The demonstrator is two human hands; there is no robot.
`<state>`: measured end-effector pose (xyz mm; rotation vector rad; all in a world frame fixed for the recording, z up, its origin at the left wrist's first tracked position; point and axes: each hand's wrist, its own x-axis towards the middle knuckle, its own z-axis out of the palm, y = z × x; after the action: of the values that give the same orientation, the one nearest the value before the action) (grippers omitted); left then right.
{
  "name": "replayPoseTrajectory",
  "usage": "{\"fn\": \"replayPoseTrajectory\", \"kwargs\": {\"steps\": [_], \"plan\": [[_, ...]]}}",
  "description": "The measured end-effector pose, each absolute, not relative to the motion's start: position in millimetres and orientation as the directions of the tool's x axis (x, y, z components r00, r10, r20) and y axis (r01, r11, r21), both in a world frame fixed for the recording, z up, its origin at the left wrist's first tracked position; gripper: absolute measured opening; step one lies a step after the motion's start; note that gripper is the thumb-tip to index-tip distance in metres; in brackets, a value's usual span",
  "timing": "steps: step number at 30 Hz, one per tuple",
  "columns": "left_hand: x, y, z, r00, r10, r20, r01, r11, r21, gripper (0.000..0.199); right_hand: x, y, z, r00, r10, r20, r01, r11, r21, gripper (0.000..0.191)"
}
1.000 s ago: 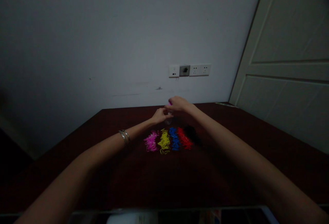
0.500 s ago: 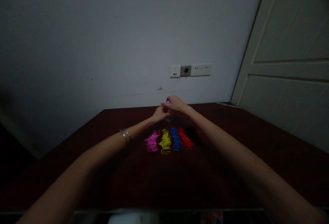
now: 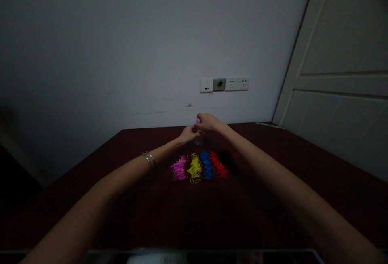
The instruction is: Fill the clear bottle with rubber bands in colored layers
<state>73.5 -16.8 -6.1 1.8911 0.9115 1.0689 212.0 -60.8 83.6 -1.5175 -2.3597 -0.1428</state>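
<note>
The left hand (image 3: 188,134) has its fingers closed around the upper part of a clear container (image 3: 199,140), apparently to brace it upright. The right hand (image 3: 209,122) sits directly above, its fingers clamped on a pink top (image 3: 198,120); this stacked grip appears to let one hand support the body while the other controls the top. Exact fingertip contact is too small and dim to tell. The container is located between the hands, just beyond the loose pieces on the dark red table (image 3: 169,215), a position that gives both hands access without covering most of the piles. The small loop-like pieces lie in separate color groups, from left to right: pink pieces (image 3: 178,168), yellow pieces (image 3: 195,166), blue pieces (image 3: 206,165), red pieces (image 3: 218,165) and black pieces (image 3: 226,158). This spacing presumably limits mixing, although the red and black groups lie close together. Two yellow loops rest at the near end of their group.
</note>
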Motion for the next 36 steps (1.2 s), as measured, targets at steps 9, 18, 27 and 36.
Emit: {"fn": "replayPoseTrajectory", "kwargs": {"steps": [9, 18, 27, 36], "plan": [[76, -22, -1, 0.346, 0.889, 0.301, 0.083, -0.349, 0.934, 0.031, 213, -45, 84, -0.443, 0.829, 0.342, 0.820, 0.529, -0.220, 0.050], [87, -26, -5, 0.371, 0.865, 0.339, 0.103, -0.401, 0.910, 0.029, 209, -47, 80, -0.230, 0.916, 0.328, 0.933, 0.304, -0.193, 0.051], [86, -35, -6, 0.358, 0.882, 0.305, 0.107, -0.364, 0.925, 0.035, 217, -47, 94, -0.284, 0.935, 0.210, 0.944, 0.311, -0.107, 0.046], [81, -40, -8, 0.374, 0.871, 0.320, 0.128, -0.390, 0.912, 0.042, 229, -47, 106, -0.554, 0.831, 0.044, 0.781, 0.538, -0.316, 0.048]]}}
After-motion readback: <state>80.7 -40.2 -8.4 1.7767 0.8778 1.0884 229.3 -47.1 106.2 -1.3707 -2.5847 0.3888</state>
